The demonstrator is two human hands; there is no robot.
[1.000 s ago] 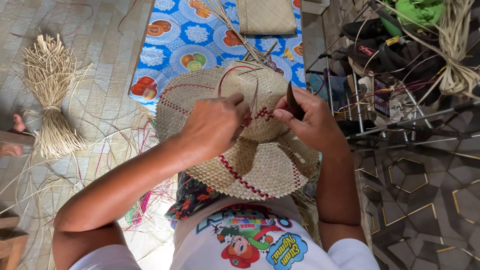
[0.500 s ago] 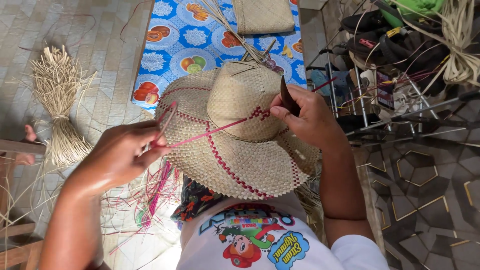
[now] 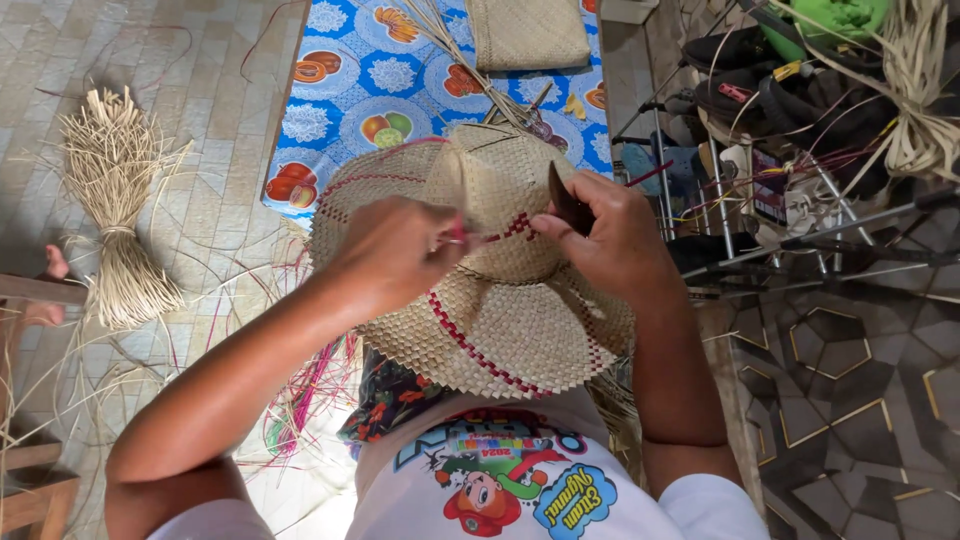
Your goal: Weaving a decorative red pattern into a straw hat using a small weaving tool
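Hands grip a woven hat [image 3: 500, 330] — left [image 3: 395, 250] pinching pink strand [image 3: 455, 237], right [image 3: 615, 245] holding dark tool [image 3: 565, 200].

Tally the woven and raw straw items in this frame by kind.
Woven straw hat: 1, under both hands
Flat woven mat: 1
Tied straw bundle on the floor: 1
Straw bundle at upper right: 1
Total: 4

The hat [image 3: 490, 300] sits on the lap between both hands, the left hand [image 3: 395, 250] and right hand [image 3: 615, 240] on its crown, a mat [image 3: 350, 90] beyond it, a straw bundle [image 3: 115, 220] far left, a rack [image 3: 790, 150] right.
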